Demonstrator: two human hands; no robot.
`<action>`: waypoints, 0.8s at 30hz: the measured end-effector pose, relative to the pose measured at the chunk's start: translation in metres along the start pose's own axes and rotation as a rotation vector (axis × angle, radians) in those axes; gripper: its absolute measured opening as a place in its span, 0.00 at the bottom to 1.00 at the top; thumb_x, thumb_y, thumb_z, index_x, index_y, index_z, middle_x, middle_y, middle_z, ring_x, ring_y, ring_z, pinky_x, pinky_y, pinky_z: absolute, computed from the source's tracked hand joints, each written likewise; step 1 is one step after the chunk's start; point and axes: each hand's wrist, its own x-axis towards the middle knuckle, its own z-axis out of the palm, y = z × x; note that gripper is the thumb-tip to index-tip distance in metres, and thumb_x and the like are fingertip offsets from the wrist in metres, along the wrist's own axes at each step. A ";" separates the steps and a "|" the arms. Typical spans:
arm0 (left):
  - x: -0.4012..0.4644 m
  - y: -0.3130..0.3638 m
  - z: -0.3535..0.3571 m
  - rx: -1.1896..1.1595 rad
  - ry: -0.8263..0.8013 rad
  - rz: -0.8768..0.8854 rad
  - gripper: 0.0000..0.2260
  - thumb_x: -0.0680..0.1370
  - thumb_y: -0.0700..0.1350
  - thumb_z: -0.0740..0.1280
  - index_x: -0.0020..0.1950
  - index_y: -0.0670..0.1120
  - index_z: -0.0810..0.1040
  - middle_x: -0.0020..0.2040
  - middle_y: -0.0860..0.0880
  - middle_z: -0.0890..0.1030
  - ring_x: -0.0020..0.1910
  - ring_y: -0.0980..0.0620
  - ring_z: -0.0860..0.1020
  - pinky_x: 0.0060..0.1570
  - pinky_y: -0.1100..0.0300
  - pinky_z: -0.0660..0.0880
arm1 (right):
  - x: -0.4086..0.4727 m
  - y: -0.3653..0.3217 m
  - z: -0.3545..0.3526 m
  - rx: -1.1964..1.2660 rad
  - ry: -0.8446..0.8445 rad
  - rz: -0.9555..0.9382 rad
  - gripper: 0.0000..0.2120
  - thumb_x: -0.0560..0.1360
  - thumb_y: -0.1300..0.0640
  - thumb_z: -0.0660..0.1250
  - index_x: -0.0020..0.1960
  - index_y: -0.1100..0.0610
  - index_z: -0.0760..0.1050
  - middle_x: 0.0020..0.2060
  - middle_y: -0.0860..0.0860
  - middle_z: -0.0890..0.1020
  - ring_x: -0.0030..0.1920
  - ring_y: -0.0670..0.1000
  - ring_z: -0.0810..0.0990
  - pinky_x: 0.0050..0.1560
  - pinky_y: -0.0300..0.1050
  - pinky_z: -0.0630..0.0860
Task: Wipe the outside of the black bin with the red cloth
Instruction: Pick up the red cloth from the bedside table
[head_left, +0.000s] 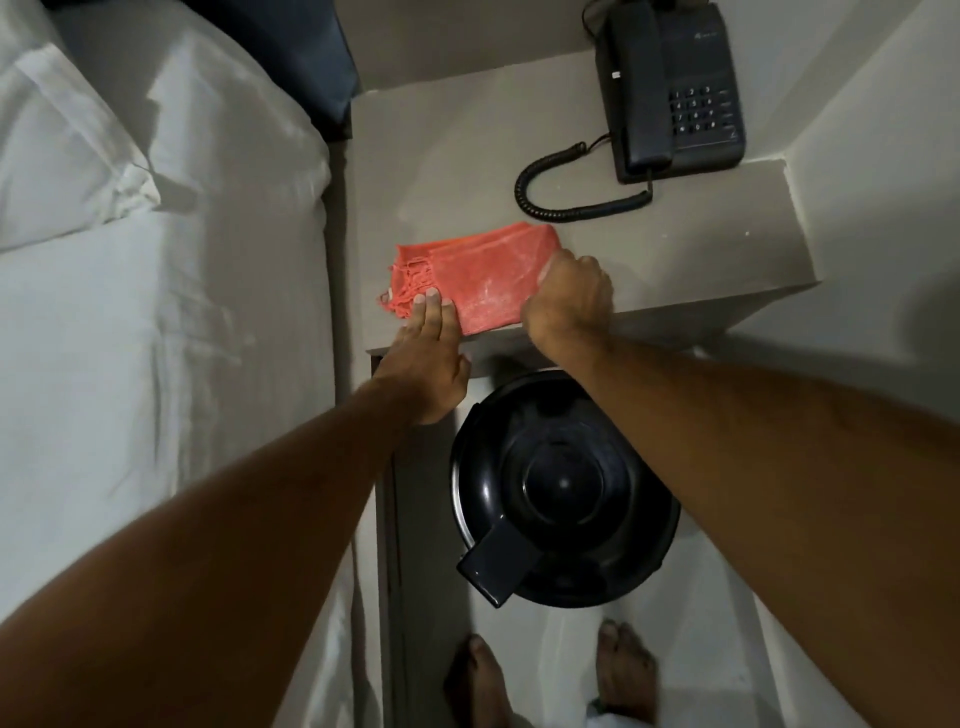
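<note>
A folded red cloth (480, 275) with a fringed left end lies near the front edge of a grey bedside shelf (675, 244). My left hand (426, 358) rests flat at the cloth's near left corner, fingertips on the fabric. My right hand (569, 299) is curled over the cloth's right end, gripping it. Below the shelf, on the floor, stands the round black bin (563, 488) with its lid closed and a pedal sticking out toward me.
A black corded telephone (670, 93) sits at the back right of the shelf, its coiled cord (566, 192) looping just behind the cloth. A bed with white sheets (156, 312) fills the left side. My bare feet (550, 680) stand on the floor before the bin.
</note>
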 end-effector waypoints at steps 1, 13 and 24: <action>0.002 -0.001 -0.005 -0.006 0.001 0.010 0.32 0.81 0.53 0.51 0.77 0.39 0.41 0.79 0.37 0.42 0.77 0.40 0.41 0.73 0.50 0.43 | 0.002 -0.002 -0.002 0.136 0.022 0.027 0.20 0.72 0.62 0.73 0.63 0.56 0.73 0.56 0.57 0.80 0.58 0.60 0.79 0.60 0.53 0.78; -0.178 0.036 0.092 -0.057 0.038 0.149 0.33 0.78 0.54 0.49 0.77 0.42 0.40 0.77 0.44 0.38 0.77 0.46 0.38 0.72 0.57 0.35 | -0.153 0.116 -0.077 1.679 0.016 0.442 0.17 0.67 0.65 0.71 0.56 0.63 0.80 0.46 0.55 0.83 0.47 0.54 0.83 0.46 0.46 0.82; -0.206 0.090 0.197 0.192 0.006 0.192 0.38 0.75 0.50 0.56 0.75 0.38 0.36 0.78 0.36 0.41 0.77 0.39 0.38 0.75 0.44 0.44 | -0.356 0.276 -0.039 1.914 0.070 0.971 0.21 0.81 0.42 0.62 0.65 0.55 0.79 0.57 0.56 0.87 0.54 0.55 0.86 0.53 0.64 0.82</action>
